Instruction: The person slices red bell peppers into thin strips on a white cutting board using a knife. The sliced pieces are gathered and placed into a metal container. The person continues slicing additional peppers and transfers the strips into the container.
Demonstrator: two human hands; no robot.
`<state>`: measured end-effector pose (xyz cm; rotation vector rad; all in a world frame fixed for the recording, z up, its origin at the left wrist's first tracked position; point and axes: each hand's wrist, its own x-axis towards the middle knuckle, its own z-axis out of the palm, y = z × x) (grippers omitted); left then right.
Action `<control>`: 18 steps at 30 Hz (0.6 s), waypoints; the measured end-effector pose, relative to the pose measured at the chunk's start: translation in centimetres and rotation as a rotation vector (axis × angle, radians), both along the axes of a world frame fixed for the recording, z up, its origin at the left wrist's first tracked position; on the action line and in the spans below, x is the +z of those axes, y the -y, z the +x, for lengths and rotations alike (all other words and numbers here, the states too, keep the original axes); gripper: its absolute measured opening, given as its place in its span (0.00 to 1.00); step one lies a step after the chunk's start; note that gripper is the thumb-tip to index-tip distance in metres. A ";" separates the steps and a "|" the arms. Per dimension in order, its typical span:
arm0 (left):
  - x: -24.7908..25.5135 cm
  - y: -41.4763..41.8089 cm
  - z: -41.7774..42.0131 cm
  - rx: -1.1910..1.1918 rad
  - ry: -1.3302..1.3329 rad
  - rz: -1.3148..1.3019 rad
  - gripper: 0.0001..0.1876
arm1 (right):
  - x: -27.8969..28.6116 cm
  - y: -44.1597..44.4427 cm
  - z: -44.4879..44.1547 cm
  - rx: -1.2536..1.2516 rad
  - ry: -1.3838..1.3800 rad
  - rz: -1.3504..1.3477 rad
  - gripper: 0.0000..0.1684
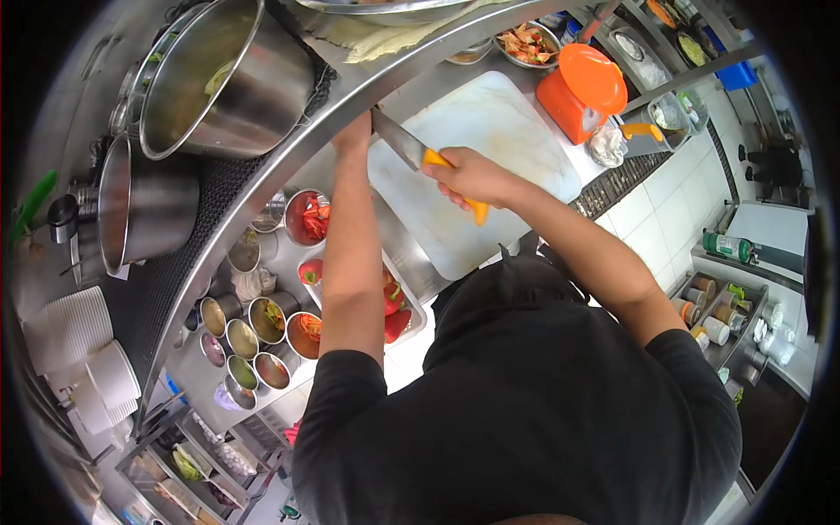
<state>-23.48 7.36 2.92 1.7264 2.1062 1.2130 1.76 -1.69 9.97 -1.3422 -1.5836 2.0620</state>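
Observation:
My right hand (469, 177) is shut on the yellow handle of a chef's knife (401, 143), above a white cutting board (485, 170). The blade points towards the shelf edge, its tip close to my left hand (354, 131). That hand is partly hidden under the metal shelf, so its fingers and anything in them cannot be seen. Beside my left forearm stands a steel container of cut red pepper (315, 220). Whole red peppers (396, 325) lie in a perforated white tray (415, 315), partly covered by the same arm.
A curved steel shelf edge (262, 177) runs over the counter, with large pots (262, 92) on it. Several steel containers (243, 338) of food stand at left. An orange kitchen scale (571, 108) and a bowl of pepper trimmings (527, 44) are beyond the board.

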 end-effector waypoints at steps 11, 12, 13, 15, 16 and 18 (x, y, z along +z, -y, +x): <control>-1.3 -1.9 -5.8 -0.085 -0.382 0.134 0.19 | 1.6 5.4 14.8 -0.192 0.210 0.032 0.20; -1.2 -1.5 -6.8 -0.106 -0.456 0.071 0.19 | 1.4 5.6 15.2 -0.220 0.213 0.039 0.21; -1.4 -1.4 -7.2 -0.105 -0.503 -0.033 0.19 | 1.2 5.8 15.6 -0.234 0.210 0.036 0.20; -1.6 -1.3 -6.5 -0.097 -0.568 -0.282 0.19 | 1.2 6.2 16.1 -0.271 0.210 0.031 0.19; -1.7 -1.5 -5.5 -0.083 -0.583 -0.424 0.20 | 1.6 6.2 16.1 -0.276 0.219 0.014 0.19; -1.8 -1.9 -4.5 -0.104 -0.549 -0.510 0.22 | 1.4 6.1 16.4 -0.257 0.221 0.047 0.20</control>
